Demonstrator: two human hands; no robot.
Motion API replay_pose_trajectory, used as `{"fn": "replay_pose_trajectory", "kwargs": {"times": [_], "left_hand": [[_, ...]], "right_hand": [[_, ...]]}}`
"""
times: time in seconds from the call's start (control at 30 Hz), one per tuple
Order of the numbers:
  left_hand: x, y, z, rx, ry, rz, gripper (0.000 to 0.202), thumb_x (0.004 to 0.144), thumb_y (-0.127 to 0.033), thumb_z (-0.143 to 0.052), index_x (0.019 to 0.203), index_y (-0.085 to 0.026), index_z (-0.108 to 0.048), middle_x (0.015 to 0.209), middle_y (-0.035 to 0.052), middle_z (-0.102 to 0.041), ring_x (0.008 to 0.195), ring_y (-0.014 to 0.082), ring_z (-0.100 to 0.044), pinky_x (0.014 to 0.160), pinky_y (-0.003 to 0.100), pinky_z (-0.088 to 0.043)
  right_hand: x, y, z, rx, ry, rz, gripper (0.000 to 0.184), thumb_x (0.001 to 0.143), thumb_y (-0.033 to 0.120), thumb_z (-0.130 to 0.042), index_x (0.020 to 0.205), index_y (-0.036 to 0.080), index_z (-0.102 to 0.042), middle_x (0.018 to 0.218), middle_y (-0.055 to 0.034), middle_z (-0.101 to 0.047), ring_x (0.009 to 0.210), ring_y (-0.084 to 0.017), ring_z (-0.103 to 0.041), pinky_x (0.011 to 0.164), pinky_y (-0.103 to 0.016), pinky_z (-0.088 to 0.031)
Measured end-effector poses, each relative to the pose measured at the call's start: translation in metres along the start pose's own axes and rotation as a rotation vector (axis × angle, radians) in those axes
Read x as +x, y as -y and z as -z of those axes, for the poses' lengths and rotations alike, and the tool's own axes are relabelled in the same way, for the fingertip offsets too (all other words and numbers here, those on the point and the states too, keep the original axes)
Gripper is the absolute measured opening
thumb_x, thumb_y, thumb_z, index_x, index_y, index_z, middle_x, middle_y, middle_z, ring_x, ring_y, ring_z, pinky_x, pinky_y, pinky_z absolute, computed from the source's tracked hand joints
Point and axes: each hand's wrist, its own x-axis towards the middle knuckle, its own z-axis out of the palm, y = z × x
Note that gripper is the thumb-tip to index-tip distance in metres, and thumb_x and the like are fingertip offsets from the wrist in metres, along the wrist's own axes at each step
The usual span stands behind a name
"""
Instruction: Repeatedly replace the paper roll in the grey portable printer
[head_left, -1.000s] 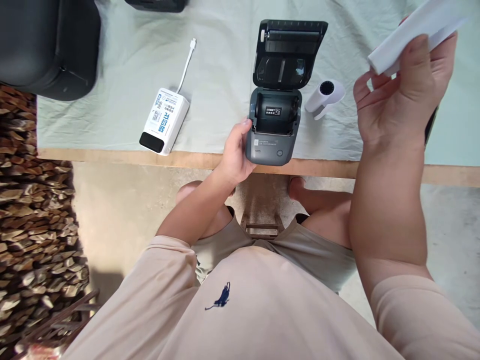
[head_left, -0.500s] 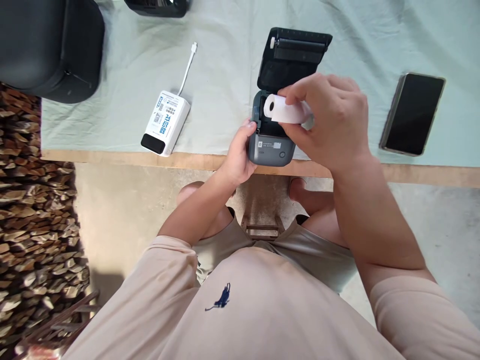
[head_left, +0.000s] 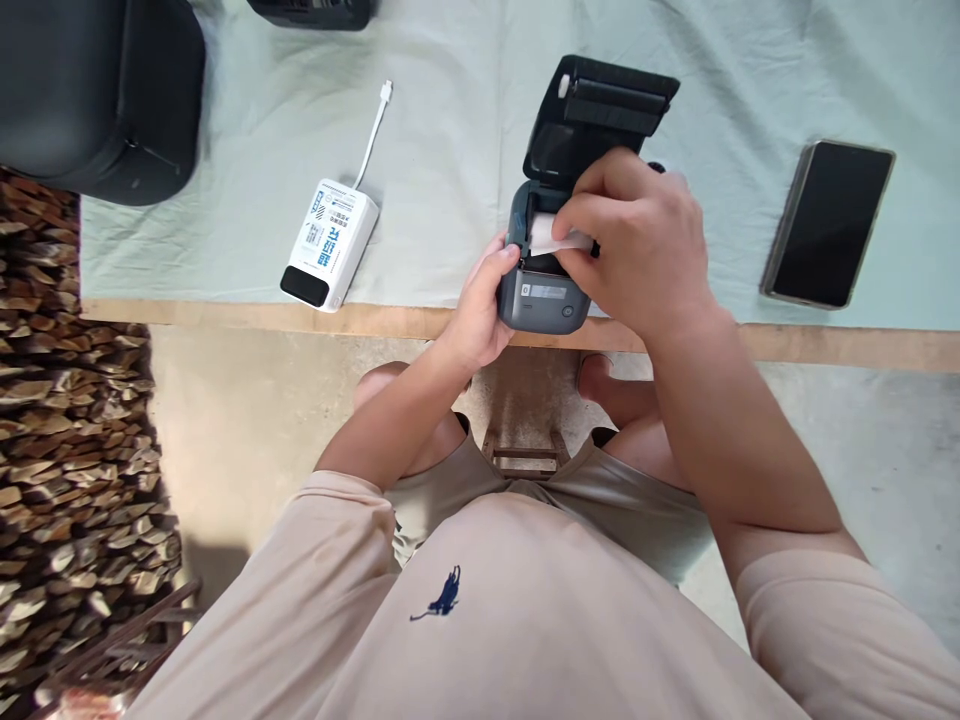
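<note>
A small dark grey printer (head_left: 545, 301) stands at the table's front edge with its black lid (head_left: 600, 110) swung open to the back. My left hand (head_left: 480, 310) grips the printer's left side and steadies it. My right hand (head_left: 637, 245) is closed round a white paper roll (head_left: 546, 234) and holds it down in the printer's open bay. Most of the roll is hidden by my fingers.
A white power bank (head_left: 327, 243) with a white cable (head_left: 373, 135) lies to the left on the pale green cloth (head_left: 450, 150). A black phone (head_left: 829, 222) lies to the right. A dark bag (head_left: 97, 90) sits at the back left. Stacked wood (head_left: 67, 430) fills the left floor.
My right hand came down from the upper right with the white roll and has lowered it into the printer's bay. My left hand stayed on the printer.
</note>
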Motion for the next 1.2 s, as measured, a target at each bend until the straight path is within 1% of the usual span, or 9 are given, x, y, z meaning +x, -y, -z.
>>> {"fn": "replay_pose_trajectory", "kwargs": {"times": [0.2, 0.37, 0.47, 0.6, 0.73, 0.83, 0.9, 1.07, 1.2], "left_hand": [[-0.003, -0.004, -0.007, -0.070, -0.095, 0.068, 0.023, 0.111, -0.044, -0.064, 0.111, -0.023, -0.074, 0.112, 0.0025, -0.086, 0.134, 0.0281, -0.084, 0.106, 0.038, -0.071], [-0.004, -0.010, -0.012, -0.095, -0.116, 0.096, 0.029, 0.112, -0.048, -0.062, 0.107, -0.022, -0.074, 0.109, 0.0039, -0.087, 0.135, 0.0285, -0.083, 0.110, 0.036, -0.070], [-0.004, -0.010, -0.011, -0.066, -0.081, 0.063, 0.031, 0.112, -0.051, -0.064, 0.103, -0.023, -0.075, 0.103, 0.0041, -0.087, 0.127, 0.0272, -0.085, 0.101, 0.033, -0.070], [-0.002, -0.007, -0.004, -0.022, -0.083, 0.027, 0.026, 0.108, -0.049, -0.075, 0.101, -0.025, -0.070, 0.090, -0.0005, -0.080, 0.104, 0.0208, -0.086, 0.082, 0.028, -0.066], [-0.002, -0.006, 0.001, -0.033, 0.009, 0.002, 0.015, 0.103, -0.037, -0.081, 0.096, -0.028, -0.072, 0.088, -0.0026, -0.080, 0.092, 0.0158, -0.077, 0.080, 0.029, -0.060], [-0.003, -0.007, 0.001, -0.020, 0.056, -0.027, 0.012, 0.099, -0.037, -0.082, 0.101, -0.027, -0.076, 0.094, -0.0020, -0.081, 0.090, 0.0155, -0.074, 0.082, 0.030, -0.059], [-0.004, -0.007, 0.001, 0.007, 0.027, -0.043, 0.023, 0.094, -0.039, -0.086, 0.108, -0.025, -0.074, 0.094, -0.0024, -0.079, 0.087, 0.0158, -0.075, 0.079, 0.030, -0.058], [-0.001, -0.004, 0.004, 0.051, 0.026, -0.045, 0.034, 0.089, -0.043, -0.087, 0.113, -0.025, -0.071, 0.098, -0.0004, -0.080, 0.097, 0.0215, -0.084, 0.080, 0.030, -0.065], [-0.001, -0.003, 0.004, 0.074, -0.003, -0.048, 0.029, 0.091, -0.041, -0.084, 0.112, -0.026, -0.071, 0.098, -0.0006, -0.081, 0.106, 0.0233, -0.086, 0.086, 0.031, -0.068]], "right_hand": [[-0.002, 0.000, 0.003, 0.009, 0.009, 0.017, 0.020, 0.108, 0.037, -0.069, 0.096, 0.035, -0.085, 0.107, -0.0072, -0.082, 0.115, -0.036, -0.074, 0.103, -0.055, -0.052], [-0.006, 0.001, 0.001, 0.043, -0.027, 0.062, 0.031, 0.115, 0.038, -0.059, 0.096, 0.037, -0.084, 0.103, -0.0069, -0.081, 0.116, -0.035, -0.071, 0.108, -0.056, -0.048], [-0.009, -0.002, -0.009, 0.112, -0.084, 0.150, 0.035, 0.115, 0.038, -0.057, 0.091, 0.035, -0.082, 0.102, -0.0062, -0.081, 0.115, -0.032, -0.070, 0.111, -0.055, -0.047], [-0.011, -0.004, -0.023, 0.237, -0.254, 0.274, 0.035, 0.116, 0.038, -0.056, 0.092, 0.035, -0.082, 0.100, -0.0042, -0.079, 0.113, -0.031, -0.070, 0.106, -0.054, -0.048], [-0.015, -0.003, -0.028, 0.368, -0.313, 0.328, 0.023, 0.111, 0.033, -0.066, 0.095, 0.037, -0.082, 0.101, -0.0026, -0.076, 0.112, -0.031, -0.069, 0.109, -0.056, -0.045], [-0.018, -0.006, -0.030, 0.408, -0.320, 0.320, 0.016, 0.107, 0.036, -0.070, 0.098, 0.037, -0.083, 0.103, -0.0043, -0.075, 0.112, -0.032, -0.069, 0.109, -0.056, -0.048], [-0.019, -0.012, -0.034, 0.417, -0.341, 0.270, 0.016, 0.107, 0.040, -0.067, 0.109, 0.037, -0.083, 0.108, -0.0072, -0.074, 0.111, -0.033, -0.068, 0.106, -0.056, -0.052], [-0.022, -0.027, -0.053, 0.423, -0.354, -0.047, 0.026, 0.109, 0.043, -0.061, 0.131, 0.034, -0.072, 0.128, -0.0133, -0.071, 0.120, -0.032, -0.066, 0.087, -0.046, -0.059], [-0.023, -0.028, -0.055, 0.404, -0.368, -0.001, 0.026, 0.105, 0.041, -0.068, 0.129, 0.033, -0.071, 0.131, -0.0138, -0.070, 0.124, -0.035, -0.065, 0.091, -0.049, -0.059]]}}
